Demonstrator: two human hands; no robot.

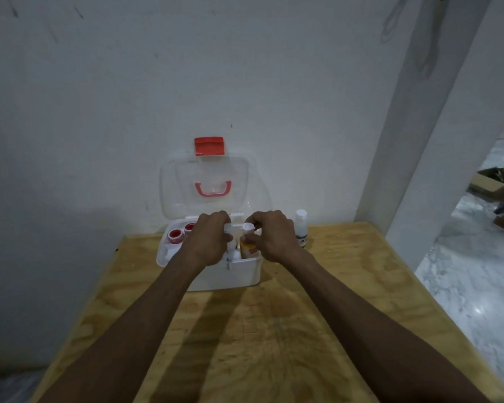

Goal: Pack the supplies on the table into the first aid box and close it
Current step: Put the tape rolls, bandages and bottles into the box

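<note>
Head view: the first aid box (227,274) is sitting open on the plywood bench (274,330), its clear lid (207,184) leaning back against the wall with the red latch (209,146) uppermost. The left hand (208,242) is reaching into the middle of the box, fingers curled around a small white item (228,227) whose kind cannot be told. The right hand (274,237) is lowering an orange-labelled bottle (247,242) upright into the right compartment, fingers pinching it at the white cap and shoulder. Being small, rigid plastic, the bottle is probably light and somewhat slick, so a grip just below the cap looks soundest. Two red-and-white tape rolls (175,235) are lying in the left compartment. A white-capped spray bottle (301,228) is standing on the bench just beside the box, not yet packed.
</note>
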